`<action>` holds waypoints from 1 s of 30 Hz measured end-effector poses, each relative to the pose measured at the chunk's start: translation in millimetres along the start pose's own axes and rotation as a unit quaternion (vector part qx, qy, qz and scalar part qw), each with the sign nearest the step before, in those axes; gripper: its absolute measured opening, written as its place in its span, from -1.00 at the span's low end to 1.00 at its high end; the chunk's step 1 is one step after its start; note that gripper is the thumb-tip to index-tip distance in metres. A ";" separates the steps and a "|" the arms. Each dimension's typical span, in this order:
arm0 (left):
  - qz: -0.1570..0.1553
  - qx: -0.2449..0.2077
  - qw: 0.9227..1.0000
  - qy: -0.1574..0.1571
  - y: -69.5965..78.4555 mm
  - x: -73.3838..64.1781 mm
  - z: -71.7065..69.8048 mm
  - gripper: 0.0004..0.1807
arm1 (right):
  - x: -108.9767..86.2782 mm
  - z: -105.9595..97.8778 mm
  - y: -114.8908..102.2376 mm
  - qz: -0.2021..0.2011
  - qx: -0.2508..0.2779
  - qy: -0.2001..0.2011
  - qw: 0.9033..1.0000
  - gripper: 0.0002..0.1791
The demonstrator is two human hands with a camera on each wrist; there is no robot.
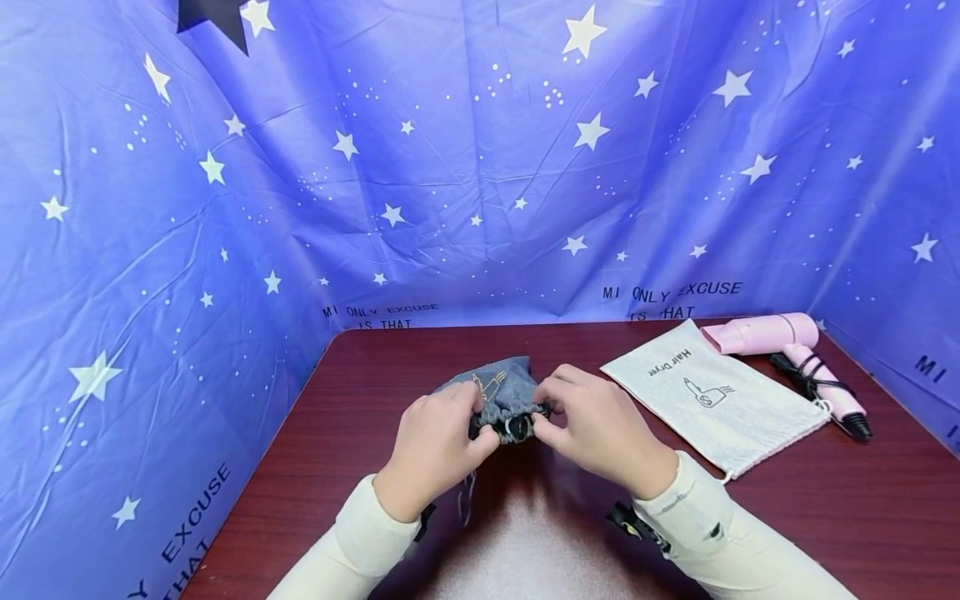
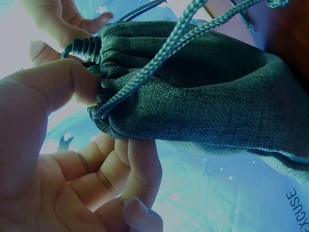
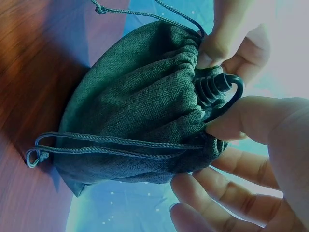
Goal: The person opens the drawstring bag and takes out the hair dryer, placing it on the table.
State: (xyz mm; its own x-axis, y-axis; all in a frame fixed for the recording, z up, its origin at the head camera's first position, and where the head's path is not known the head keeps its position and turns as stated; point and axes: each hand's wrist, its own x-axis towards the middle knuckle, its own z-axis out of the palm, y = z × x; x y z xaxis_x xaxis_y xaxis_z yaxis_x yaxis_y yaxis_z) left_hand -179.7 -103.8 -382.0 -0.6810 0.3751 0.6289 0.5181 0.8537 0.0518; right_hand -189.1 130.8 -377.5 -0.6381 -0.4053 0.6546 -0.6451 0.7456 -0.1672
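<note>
Curtains [image 1: 450,183] border a seemingly wooden table [image 1: 352,375]; left hand [image 1: 438,425] and right hand [image 1: 603,425] pinch a pouch [image 1: 513,388].

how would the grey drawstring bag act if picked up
The grey drawstring bag would probably feel floppy, since it looks like creased, gathered cloth. With a black ribbed cord end poking out, it likely holds contents that might shift.

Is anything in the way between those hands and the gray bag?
Nothing visible: the left hand and right hand both grip the gray bag at its gathered mouth, where a black cord pokes out.
</note>
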 end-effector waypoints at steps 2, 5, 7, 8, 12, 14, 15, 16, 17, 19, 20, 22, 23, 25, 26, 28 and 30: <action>-0.003 -0.001 1.000 -0.002 -0.3 0.3 -0.3 -0.76 | 0.2 -0.1 0.4 0.002 -0.001 0.001 1.000 -0.84; -0.005 -0.002 1.000 -0.005 -0.6 0.4 -0.8 -0.76 | 0.4 -0.3 1.0 0.004 0.000 0.000 1.000 -0.84; -0.006 -0.001 1.000 -0.005 -0.8 0.6 -1.2 -0.76 | 0.3 -0.5 1.4 0.005 0.001 -0.001 1.000 -0.85; -0.006 -0.001 1.000 -0.005 -0.9 0.5 -1.5 -0.76 | 0.3 -0.8 1.5 0.005 0.002 -0.002 1.000 -0.85; -0.007 -0.001 1.000 -0.006 -1.5 0.5 -2.1 -0.75 | 0.5 -1.9 1.6 0.007 0.002 -0.004 1.000 -0.85; -0.008 0.000 1.000 -0.007 -1.8 0.3 -2.4 -0.75 | 0.5 -2.1 1.7 0.007 0.002 -0.004 1.000 -0.86; -0.009 0.001 1.000 -0.008 -2.0 0.3 -2.4 -0.75 | 0.5 -2.0 1.9 0.007 0.001 -0.004 1.000 -0.86; -0.009 0.002 1.000 -0.009 -2.2 0.3 -2.3 -0.75 | 0.5 -1.9 2.4 0.007 0.000 -0.004 1.000 -0.86; -0.010 0.004 1.000 -0.009 -2.4 0.4 -2.3 -0.75 | 0.6 -1.9 2.7 0.008 0.000 -0.004 1.000 -0.86; -0.011 0.006 1.000 -0.009 -2.7 0.6 -2.4 -0.74 | 0.7 -1.8 3.6 0.008 -0.001 -0.004 1.000 -0.87; -0.011 0.006 1.000 -0.010 -2.9 0.7 -2.6 -0.75 | 1.0 -1.9 4.0 0.009 -0.002 -0.006 1.000 -0.87; -0.012 0.008 1.000 -0.010 -3.3 0.8 -2.8 -0.75 | 1.2 -2.2 4.7 0.011 -0.002 -0.008 1.000 -0.87; -0.013 0.008 1.000 -0.010 -3.4 0.9 -2.8 -0.74 | 1.4 -2.6 4.9 0.012 -0.001 -0.009 1.000 -0.88; -0.013 0.009 1.000 -0.010 -3.8 0.9 -2.8 -0.74 | 1.4 -2.9 5.5 0.013 -0.001 -0.011 1.000 -0.88; -0.014 0.010 1.000 -0.010 -4.0 0.8 -2.7 -0.74 | 1.4 -3.1 5.7 0.013 -0.002 -0.011 1.000 -0.88; -0.016 0.010 1.000 -0.008 -4.1 0.9 -3.0 -0.73 | 1.2 -3.3 6.5 0.012 -0.002 -0.008 1.000 -0.88; -0.017 0.010 1.000 -0.006 -4.1 0.9 -3.5 -0.73 | 1.1 -3.3 7.4 0.010 -0.002 -0.005 1.000 -0.88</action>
State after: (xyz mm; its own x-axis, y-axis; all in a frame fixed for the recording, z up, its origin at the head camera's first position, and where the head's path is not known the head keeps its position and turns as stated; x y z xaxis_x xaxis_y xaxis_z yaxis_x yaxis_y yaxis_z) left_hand -180.6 -108.2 -379.0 -0.7046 0.3506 0.6170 0.4847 0.8728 0.0576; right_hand -193.2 137.5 -375.5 -0.6544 -0.3955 0.6445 -0.6307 0.7556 -0.1768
